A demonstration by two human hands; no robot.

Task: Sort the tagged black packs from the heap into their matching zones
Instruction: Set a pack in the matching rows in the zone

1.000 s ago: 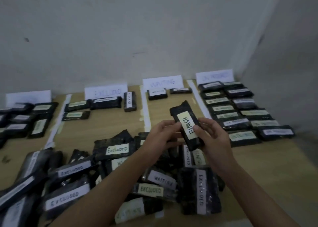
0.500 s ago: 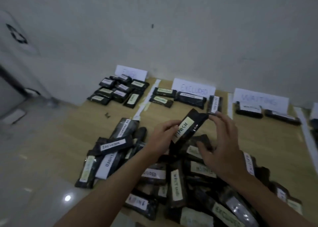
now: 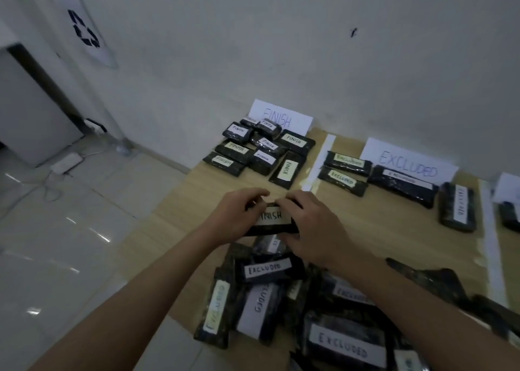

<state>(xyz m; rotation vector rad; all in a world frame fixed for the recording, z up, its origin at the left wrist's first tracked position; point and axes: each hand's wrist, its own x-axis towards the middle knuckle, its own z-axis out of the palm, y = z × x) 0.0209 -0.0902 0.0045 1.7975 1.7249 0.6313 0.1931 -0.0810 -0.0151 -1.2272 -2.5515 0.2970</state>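
Pale, bare wall (image 3: 281, 46) fills the upper half of the frame, with a wooden board (image 3: 380, 224) laid on a glossy tiled floor (image 3: 70, 244) below it. At centre frame, both hands are closed on a single black pack tagged FINISH (image 3: 271, 218): the left hand (image 3: 239, 215) grips its left end and the right hand (image 3: 312, 230) covers its right end, fingers curled over the top edge. The pack is held level, label facing the camera, above the near edge of the heap (image 3: 295, 300), which spreads across the lower centre and lower right of the frame; several of its packs carry tags reading EXCLUDED.

Just beyond the hands, toward the upper centre, a paper sign reading FINISH (image 3: 281, 117) leans against the wall. A cluster of packs tagged FINISH (image 3: 261, 151) lies in front of it, some overlapping, one set lengthwise at the cluster's right edge. A strip of pale tape (image 3: 318, 162) divides that zone from the next on the right, where a sign reading EXCLUDED (image 3: 408, 163) stands behind four packs tagged EXCLUDED (image 3: 394, 184). A second tape strip (image 3: 492, 235) runs down the right side of the frame.

At upper left, a sheet bearing a recycling symbol (image 3: 84, 30) hangs on the wall, and a white power strip with cables (image 3: 66, 163) lies on the tiles at left.
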